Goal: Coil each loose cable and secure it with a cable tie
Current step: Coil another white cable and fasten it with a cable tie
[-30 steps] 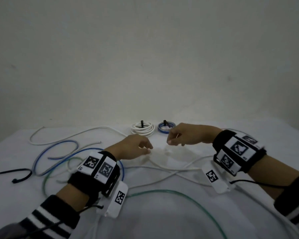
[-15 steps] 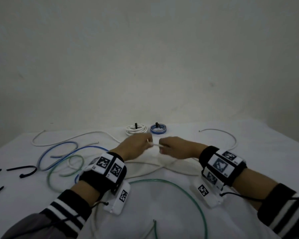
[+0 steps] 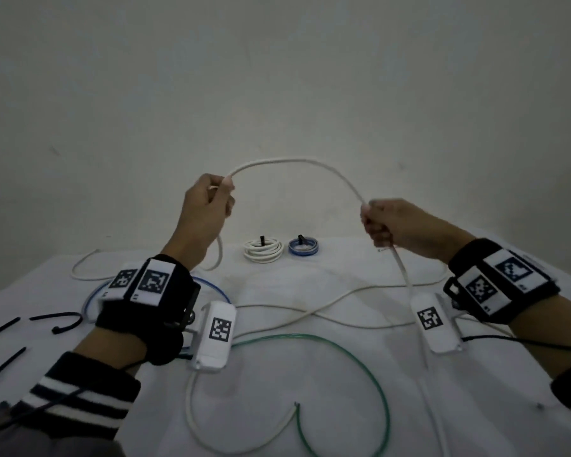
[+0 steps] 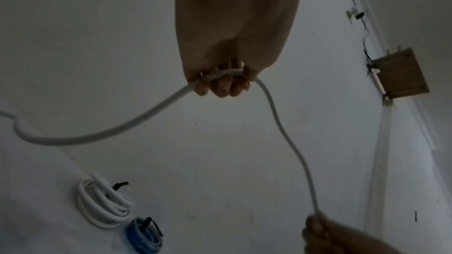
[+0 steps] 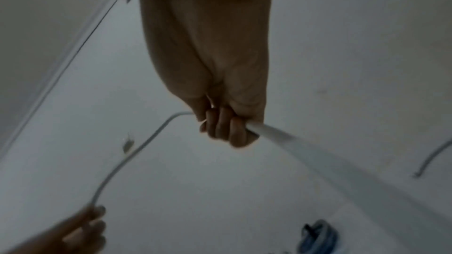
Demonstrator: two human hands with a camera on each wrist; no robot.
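A loose white cable (image 3: 297,160) arches in the air between both hands above the white table (image 3: 310,374). My left hand (image 3: 208,206) grips it at the left end of the arch, fingers curled round the white cable (image 4: 220,73). My right hand (image 3: 386,222) grips the same white cable (image 5: 269,130) further along, and the rest trails down to the table. A coiled white cable (image 3: 263,250) and a coiled blue cable (image 3: 303,248), each with a black tie, lie at the back of the table.
A loose green cable (image 3: 360,354) curls on the near table. A loose blue cable (image 3: 218,288) and more white cable (image 3: 310,311) lie across the middle. Several black cable ties (image 3: 60,319) lie at the left edge. A wooden box (image 4: 401,74) hangs on the wall.
Both hands have risen from the table with the white cable and moved apart, stretching an arch of it between them.
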